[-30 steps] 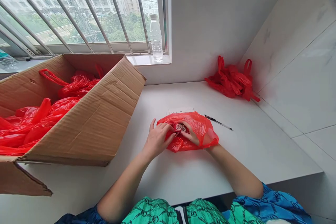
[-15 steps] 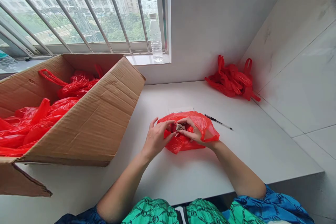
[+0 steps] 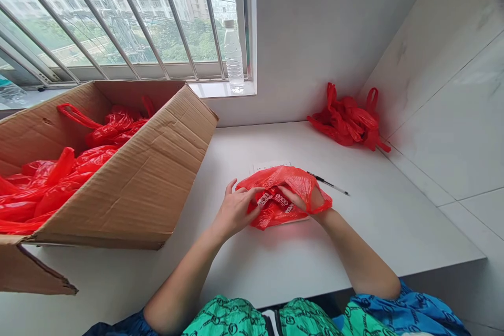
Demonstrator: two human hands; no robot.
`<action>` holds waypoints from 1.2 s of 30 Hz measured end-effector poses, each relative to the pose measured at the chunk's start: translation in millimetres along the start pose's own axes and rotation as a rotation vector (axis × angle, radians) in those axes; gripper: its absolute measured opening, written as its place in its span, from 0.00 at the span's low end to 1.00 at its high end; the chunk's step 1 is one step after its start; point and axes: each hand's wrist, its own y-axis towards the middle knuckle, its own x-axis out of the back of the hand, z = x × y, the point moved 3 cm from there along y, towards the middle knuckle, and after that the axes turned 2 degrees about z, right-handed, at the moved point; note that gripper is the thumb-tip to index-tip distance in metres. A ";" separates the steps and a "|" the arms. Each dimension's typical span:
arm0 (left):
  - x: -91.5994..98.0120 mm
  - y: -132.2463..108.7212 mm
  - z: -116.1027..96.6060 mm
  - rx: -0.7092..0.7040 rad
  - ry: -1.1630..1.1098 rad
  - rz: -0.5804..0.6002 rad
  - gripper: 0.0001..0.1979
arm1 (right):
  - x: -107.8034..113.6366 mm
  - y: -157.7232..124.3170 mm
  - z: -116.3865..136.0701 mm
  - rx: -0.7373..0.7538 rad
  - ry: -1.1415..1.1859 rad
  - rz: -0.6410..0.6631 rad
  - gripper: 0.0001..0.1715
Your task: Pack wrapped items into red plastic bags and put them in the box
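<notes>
A red plastic bag (image 3: 293, 181) lies on the white counter (image 3: 283, 257) in front of me. My left hand (image 3: 235, 210) grips the bag's left edge with curled fingers. My right hand (image 3: 303, 200) reaches inside the bag's mouth, half covered by red plastic, and pinches a small red packet with white print (image 3: 275, 200) that sits in the opening. A sheet of white paper (image 3: 271, 166) peeks out from behind the bag.
A large open cardboard box (image 3: 129, 178) full of red bags stands at the left. A pile of red bags (image 3: 348, 118) lies in the far right corner. A black pen (image 3: 326, 182) rests right of my bag. A water bottle (image 3: 233, 58) stands on the sill.
The small packet turned from showing a round white label to lying lengthwise in the bag's mouth. My right hand slid deeper under the plastic. My left hand stayed at the bag's left edge.
</notes>
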 end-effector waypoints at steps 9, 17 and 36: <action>-9.3 -0.1 7.2 0.005 0.082 -0.069 0.36 | -12.3 -13.2 -23.6 0.005 0.000 0.208 0.33; -7.2 -1.1 4.8 0.016 -0.016 -0.008 0.41 | -9.4 -7.6 -11.5 0.017 -0.022 0.052 0.25; 20.3 -36.3 -27.3 -0.229 0.062 0.086 0.36 | 78.1 -55.7 58.0 0.029 -0.388 0.128 0.16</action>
